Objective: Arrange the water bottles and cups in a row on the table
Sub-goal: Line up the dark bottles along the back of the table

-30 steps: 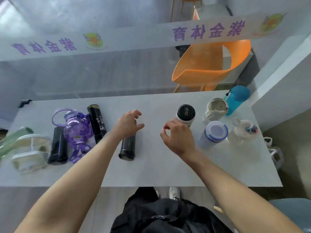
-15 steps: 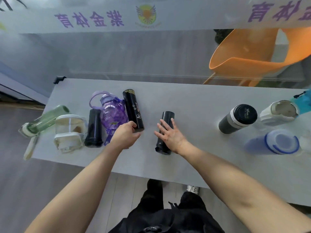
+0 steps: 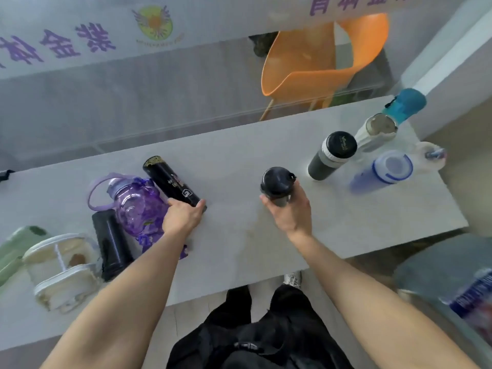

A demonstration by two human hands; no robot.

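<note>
Black flask (image 3: 275, 186) upright in right hand (image 3: 290, 212), left hand (image 3: 182, 216) gripping lying black bottle (image 3: 172, 182), bare table (image 3: 239, 235) between

Pale grey table (image 3: 239, 243). On it, far left to far right: sage-green bottle (image 3: 16, 249), cream cup (image 3: 64, 272), black flask (image 3: 111, 243), translucent purple jug (image 3: 138, 206), black gold-printed flask (image 3: 170, 182), black-lidded grey tumbler (image 3: 331, 155), blue-rimmed clear cup (image 3: 383, 171), teal bottle (image 3: 404, 105). Beyond the table, orange chair (image 3: 319, 62).
</note>
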